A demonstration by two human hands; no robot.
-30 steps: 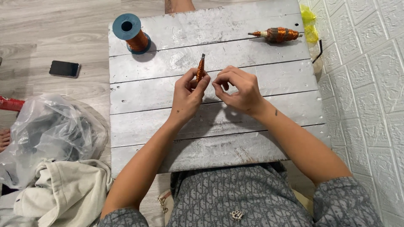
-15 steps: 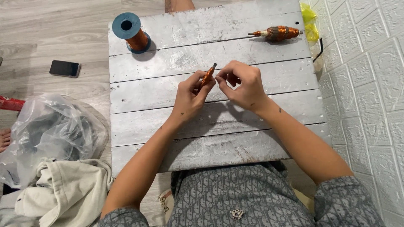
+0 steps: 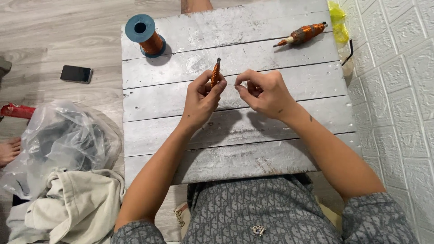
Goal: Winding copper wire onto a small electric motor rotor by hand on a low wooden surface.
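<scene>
My left hand point(image 3: 201, 97) pinches a short stick wound with copper wire point(image 3: 215, 73), holding it nearly upright above the grey plank board point(image 3: 271, 149). My right hand point(image 3: 264, 92) is just to the right of it, fingertips pinched on a thin strand of wire that runs across to the stick. The strand itself is barely visible between the two hands.
A blue-capped spool of copper wire point(image 3: 145, 36) stands at the board's far left corner. A larger wire-wound spindle point(image 3: 304, 34) lies at the far right beside a yellow bag point(image 3: 338, 20). A phone point(image 3: 76, 74), a clear plastic bag point(image 3: 58, 144) and a pale cloth point(image 3: 77, 203) lie on the floor at left; white wall point(image 3: 398, 90) at right.
The wound stick has tipped from a slant to nearly upright. My right hand has drawn a little to the right, away from the left hand.
</scene>
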